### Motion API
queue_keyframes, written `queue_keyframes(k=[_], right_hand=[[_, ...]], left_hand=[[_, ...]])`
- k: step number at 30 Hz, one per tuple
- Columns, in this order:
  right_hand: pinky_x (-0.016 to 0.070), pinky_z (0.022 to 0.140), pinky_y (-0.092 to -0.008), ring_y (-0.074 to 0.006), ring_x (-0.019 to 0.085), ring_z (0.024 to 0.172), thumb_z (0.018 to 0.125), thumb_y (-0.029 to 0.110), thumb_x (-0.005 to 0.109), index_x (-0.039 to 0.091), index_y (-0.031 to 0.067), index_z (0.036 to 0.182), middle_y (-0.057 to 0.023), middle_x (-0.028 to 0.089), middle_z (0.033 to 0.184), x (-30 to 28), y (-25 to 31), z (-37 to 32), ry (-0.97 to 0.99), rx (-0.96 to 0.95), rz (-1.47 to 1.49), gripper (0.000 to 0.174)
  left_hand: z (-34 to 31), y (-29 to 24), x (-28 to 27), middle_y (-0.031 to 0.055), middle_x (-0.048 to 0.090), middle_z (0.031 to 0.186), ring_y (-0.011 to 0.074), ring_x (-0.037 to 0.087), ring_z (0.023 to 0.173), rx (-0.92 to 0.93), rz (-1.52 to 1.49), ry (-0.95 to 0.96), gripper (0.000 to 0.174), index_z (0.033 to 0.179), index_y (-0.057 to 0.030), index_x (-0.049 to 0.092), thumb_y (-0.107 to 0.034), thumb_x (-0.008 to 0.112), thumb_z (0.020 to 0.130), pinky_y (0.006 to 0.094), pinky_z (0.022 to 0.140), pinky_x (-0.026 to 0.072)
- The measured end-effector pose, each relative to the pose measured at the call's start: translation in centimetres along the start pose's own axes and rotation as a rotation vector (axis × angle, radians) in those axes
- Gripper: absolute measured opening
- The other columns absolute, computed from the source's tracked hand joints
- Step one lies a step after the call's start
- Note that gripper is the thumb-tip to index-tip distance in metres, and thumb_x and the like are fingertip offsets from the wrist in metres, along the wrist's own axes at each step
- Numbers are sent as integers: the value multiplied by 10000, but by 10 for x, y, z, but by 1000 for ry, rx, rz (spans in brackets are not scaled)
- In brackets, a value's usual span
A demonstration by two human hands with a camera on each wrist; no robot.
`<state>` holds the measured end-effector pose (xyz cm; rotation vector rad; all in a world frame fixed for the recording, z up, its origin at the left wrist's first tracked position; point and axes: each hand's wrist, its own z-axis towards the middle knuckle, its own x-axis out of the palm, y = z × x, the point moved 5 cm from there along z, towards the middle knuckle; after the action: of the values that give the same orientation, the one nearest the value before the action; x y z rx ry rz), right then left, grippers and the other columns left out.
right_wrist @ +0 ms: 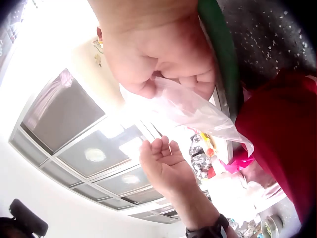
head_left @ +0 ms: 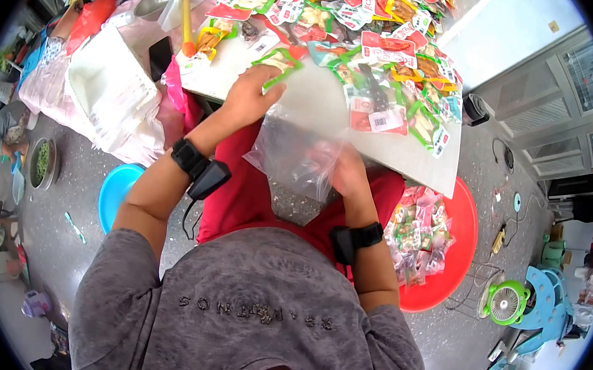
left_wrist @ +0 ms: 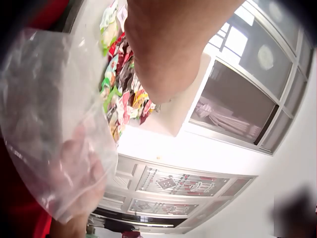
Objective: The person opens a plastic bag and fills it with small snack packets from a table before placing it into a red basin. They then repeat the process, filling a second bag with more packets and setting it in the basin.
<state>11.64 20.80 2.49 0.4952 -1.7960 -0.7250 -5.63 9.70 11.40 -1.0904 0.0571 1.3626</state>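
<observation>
A clear plastic bag (head_left: pixel 292 149) hangs over the person's lap at the table's front edge. The right hand (head_left: pixel 346 169) grips its side; in the right wrist view its curled fingers (right_wrist: pixel 195 82) and thumb pinch the film. Through the bag in the left wrist view, part of the right hand (left_wrist: pixel 79 168) shows. The left hand (head_left: pixel 251 98) is over the table edge, overlapping a green-edged snack packet (head_left: pixel 279 62) in the head view. From the right wrist view, the left hand (right_wrist: pixel 171 168) has loosely bent fingers and a bare palm.
Many colourful snack packets (head_left: pixel 386 48) are heaped on the white table (head_left: pixel 432 165). A red basin (head_left: pixel 458 234) of bagged packets stands on the floor at right, a blue basin (head_left: pixel 116 190) at left. A yellow-handled hammer (head_left: pixel 186 20) and a phone (head_left: pixel 159 57) lie at upper left.
</observation>
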Motion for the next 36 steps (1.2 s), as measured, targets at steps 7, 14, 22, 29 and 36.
queue_keyframes(k=[7,14,22,29,36], right_hand=[[460,567,-319,-232,571,752,791,110,450,512,23,855,-105,562,837,-7,3,6,-38,-19,-95,125],[459,562,-335,-241,564,769,787,100,447,483,45,895,-83,548,838,-12,27,17,-216,-120,37,126],[447,480,-310,-225,557,663,747,39,463,443,42,786,-105,518,750,-17,17,74,-316,-201,87,44],[373,381,-251,-147,471,438,777,162,470,440,-7,829,-80,485,617,-17,17,102,-374,-237,-293,179],[356,367,-213,-125,478,455,770,209,494,426,-9,905,-73,491,644,-21,30,89,-490,-226,-422,265]], left_hand=[[32,111,33,144,515,969,297,477,945,-516,519,497,577,1107,-88,417,-323,581,606,382,785,399],[23,107,39,164,533,965,280,536,846,-524,187,354,624,1166,-85,344,-262,575,614,340,712,431],[-2,102,-10,42,514,728,53,439,572,-540,-377,-165,319,1020,-39,470,-28,501,702,193,501,375],[5,33,-18,-30,460,701,19,388,572,-344,-718,-445,112,883,-27,485,-2,451,780,152,491,327],[-11,39,75,7,486,753,68,465,672,-657,-1167,-262,91,858,-45,479,-7,436,787,200,592,406]])
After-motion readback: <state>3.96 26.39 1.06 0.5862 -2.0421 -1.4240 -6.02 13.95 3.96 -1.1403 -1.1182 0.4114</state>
